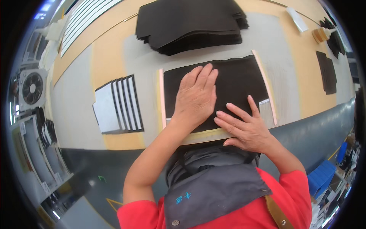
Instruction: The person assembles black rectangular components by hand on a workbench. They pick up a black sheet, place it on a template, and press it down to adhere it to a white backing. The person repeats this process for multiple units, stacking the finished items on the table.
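A black sheet of fabric or leather-like material (236, 78) lies flat on the table in front of me, between two pale pink strips (162, 95) taped down at its left and right sides. My left hand (196, 93) rests palm down on its left half, fingers stretched out. On the lower right part of the sheet lies my right hand (246, 128), with its fingers spread. A small white tag or strip (264, 102) shows at the sheet's right edge. Neither hand grips anything; whatever lies under the palms is hidden.
Behind the sheet stands a thick stack of black cut pieces (190, 21). Overlapping white pieces with black edges (110, 108) lie at the left. Toward the right are more black pieces (326, 72), a bottle with a nozzle (321, 35) and a white paper slip (297, 20).
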Available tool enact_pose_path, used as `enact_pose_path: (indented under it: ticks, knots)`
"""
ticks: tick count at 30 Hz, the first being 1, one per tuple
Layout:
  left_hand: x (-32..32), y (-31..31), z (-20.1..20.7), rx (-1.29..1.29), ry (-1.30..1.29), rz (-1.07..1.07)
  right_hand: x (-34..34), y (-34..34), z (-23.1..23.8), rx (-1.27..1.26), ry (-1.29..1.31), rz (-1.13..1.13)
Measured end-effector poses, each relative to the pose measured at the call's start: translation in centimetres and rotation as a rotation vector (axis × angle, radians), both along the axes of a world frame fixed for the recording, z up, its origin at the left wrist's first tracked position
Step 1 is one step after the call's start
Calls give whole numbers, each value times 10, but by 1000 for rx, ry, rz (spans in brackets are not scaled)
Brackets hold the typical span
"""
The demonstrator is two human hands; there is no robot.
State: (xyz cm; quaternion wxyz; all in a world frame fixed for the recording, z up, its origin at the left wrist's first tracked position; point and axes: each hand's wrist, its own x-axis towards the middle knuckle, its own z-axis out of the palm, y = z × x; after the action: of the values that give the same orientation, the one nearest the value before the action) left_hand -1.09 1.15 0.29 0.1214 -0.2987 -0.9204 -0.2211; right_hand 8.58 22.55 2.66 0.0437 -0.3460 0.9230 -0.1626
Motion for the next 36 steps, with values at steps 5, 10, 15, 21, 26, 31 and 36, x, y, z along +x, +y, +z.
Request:
enact_pose_path:
  ticks: [5, 10, 15, 21, 26, 31, 36]
  knots:
    - [2, 3, -1, 61, -29, 3, -1, 0, 3, 40, 25, 5]
    - [9, -4, -7, 100, -44, 24, -2, -4, 6, 74, 44, 13]
    - [9, -10, -8, 147, -73, -12, -2, -3, 9, 76, 42, 24]
    - [8, -14, -2, 85, -98, -96, -2, 2, 7, -30, 8, -2]
    - [9, -14, 0, 22, -85, -79, -1, 9, -2, -142, -7, -15]
    - [9, -12, -1, -20, -56, -86, 1, 10, -5, -86, 106, 37]
    - [9, -15, 1, -51, -62, -106, 9, 12, -6, -69, 118, 78]
